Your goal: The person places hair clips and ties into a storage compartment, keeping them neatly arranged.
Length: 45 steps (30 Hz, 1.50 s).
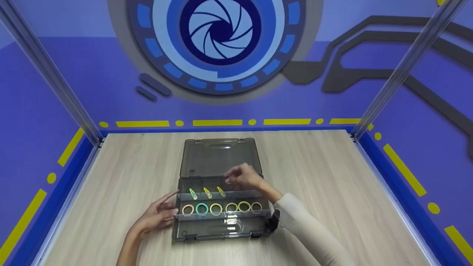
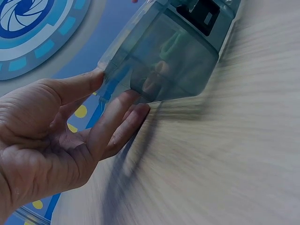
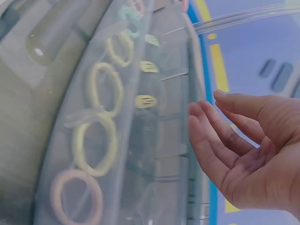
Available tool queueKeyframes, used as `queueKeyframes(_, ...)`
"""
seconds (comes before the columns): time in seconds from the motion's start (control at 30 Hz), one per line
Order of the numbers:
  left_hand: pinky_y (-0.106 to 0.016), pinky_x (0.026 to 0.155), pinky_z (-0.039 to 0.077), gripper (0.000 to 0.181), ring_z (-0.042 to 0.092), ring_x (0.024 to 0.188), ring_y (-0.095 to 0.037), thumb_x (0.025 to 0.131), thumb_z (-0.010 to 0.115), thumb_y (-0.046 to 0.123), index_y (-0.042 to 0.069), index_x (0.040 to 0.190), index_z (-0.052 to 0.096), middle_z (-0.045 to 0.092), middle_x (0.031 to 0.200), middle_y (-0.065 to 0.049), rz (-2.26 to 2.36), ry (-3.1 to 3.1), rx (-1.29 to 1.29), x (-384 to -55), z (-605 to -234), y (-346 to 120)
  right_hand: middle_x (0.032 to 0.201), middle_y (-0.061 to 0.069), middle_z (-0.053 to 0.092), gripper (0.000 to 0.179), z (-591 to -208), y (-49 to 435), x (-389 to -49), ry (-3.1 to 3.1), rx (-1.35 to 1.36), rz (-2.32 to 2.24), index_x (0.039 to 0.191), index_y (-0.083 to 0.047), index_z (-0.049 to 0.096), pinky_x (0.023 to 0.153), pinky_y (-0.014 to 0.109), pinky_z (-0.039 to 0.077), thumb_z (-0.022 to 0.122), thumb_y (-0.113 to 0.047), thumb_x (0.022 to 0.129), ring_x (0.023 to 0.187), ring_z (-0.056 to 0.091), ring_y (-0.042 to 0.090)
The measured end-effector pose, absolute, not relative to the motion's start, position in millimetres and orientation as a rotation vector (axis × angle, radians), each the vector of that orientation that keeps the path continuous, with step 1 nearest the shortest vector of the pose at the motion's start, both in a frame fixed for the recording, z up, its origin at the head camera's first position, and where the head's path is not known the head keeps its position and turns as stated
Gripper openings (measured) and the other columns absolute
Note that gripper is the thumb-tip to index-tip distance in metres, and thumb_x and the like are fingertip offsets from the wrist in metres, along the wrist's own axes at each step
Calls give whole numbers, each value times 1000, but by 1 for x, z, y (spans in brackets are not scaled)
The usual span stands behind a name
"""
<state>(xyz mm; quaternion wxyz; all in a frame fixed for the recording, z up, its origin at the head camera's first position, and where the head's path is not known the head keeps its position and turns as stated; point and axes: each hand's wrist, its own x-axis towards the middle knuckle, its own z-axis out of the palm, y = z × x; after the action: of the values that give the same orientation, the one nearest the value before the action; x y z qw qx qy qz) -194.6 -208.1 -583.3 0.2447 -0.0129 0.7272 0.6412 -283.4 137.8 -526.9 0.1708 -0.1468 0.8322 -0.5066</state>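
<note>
A see-through grey storage box (image 1: 242, 224) lies with its lid (image 1: 221, 159) folded back on the table. Several hair ties (image 1: 201, 209) in pale pink, teal and yellow stand in a row in its middle compartment. Behind them, three yellow-green snap hair clips (image 1: 207, 193) sit along a divider. My left hand (image 1: 157, 216) touches the box's left side with thumb and fingers spread. Over the right part of the back compartment hovers my right hand (image 1: 244, 176); in the right wrist view its fingers (image 3: 204, 140) are loosely bent, with nothing between them and the thumb.
The box stands on a wood-grain table (image 1: 129, 166). Blue printed panels (image 1: 221, 111) enclose the back and sides, with metal posts (image 1: 391, 77) at the corners. A black latch or strap piece (image 1: 272, 221) shows at the box's front right, below the right sleeve (image 1: 310, 229).
</note>
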Motion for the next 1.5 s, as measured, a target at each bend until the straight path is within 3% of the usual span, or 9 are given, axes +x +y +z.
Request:
queueKeyframes(0.13, -34, 82, 58, 77, 61, 99, -17, 98, 70, 22, 19, 162, 28, 47, 134, -20, 1753, 1985, -37, -195, -582, -208, 92, 21, 76, 24, -518, 153, -280, 2316, -459, -1519, 111, 13, 71, 59, 25, 57, 70, 1, 91, 65, 65, 8)
queueKeyframes(0.33, -29, 78, 57, 78, 59, 95, -14, 98, 70, 22, 17, 163, 26, 48, 128, -16, 1759, 1982, 8, -196, -583, -210, 96, 14, 76, 29, -518, 186, -268, 2263, -363, -1586, 117, 9, 70, 72, 34, 62, 73, -8, 93, 75, 71, 11)
queueKeyframes(0.5, -29, 78, 57, 76, 59, 95, -14, 99, 68, 20, 16, 163, 27, 49, 127, -14, 1757, 1991, 9, -195, -585, -210, 104, 23, 74, 34, -526, 220, -257, 2300, -330, -1569, 121, 9, 67, 80, 43, 62, 72, -13, 96, 82, 73, 17)
queueKeyframes(0.6, -29, 77, 57, 76, 58, 94, -14, 99, 68, 20, 16, 163, 27, 49, 127, -14, 1763, 1989, 8, -193, -585, -212, 104, 25, 74, 37, -532, 238, -251, 2298, -311, -1596, 123, 12, 65, 80, 42, 62, 70, -13, 97, 86, 75, 21)
queueKeyframes(0.83, -26, 75, 56, 77, 57, 90, -11, 99, 68, 19, 16, 163, 26, 48, 122, -11, 1791, 1958, 53, -193, -584, -212, 104, 21, 76, 35, -546, 271, -235, 2280, -193, -1702, 124, 12, 65, 77, 34, 62, 68, -8, 96, 84, 75, 14)
queueKeyframes(0.97, -27, 78, 57, 76, 59, 92, -12, 99, 68, 18, 17, 163, 27, 47, 127, -15, 1790, 1964, 56, -194, -584, -211, 110, 21, 75, 37, -553, 287, -224, 2231, -168, -1741, 128, 15, 60, 81, 38, 62, 64, -6, 98, 89, 76, 17)
queueKeyframes(1.17, -28, 80, 57, 76, 59, 94, -13, 99, 68, 18, 17, 163, 27, 44, 132, -20, 1789, 1969, 92, -193, -586, -212, 106, 13, 77, 42, -558, 309, -213, 2223, -144, -1753, 131, 17, 57, 81, 31, 61, 65, -9, 100, 92, 77, 19)
queueKeyframes(1.5, -26, 74, 55, 75, 57, 88, -12, 99, 68, 17, 16, 162, 28, 48, 122, -12, 1790, 1985, 67, -192, -587, -212, 115, 18, 73, 42, -568, 333, -196, 2282, -106, -1623, 129, 14, 60, 76, 26, 57, 67, -15, 99, 88, 69, 9)
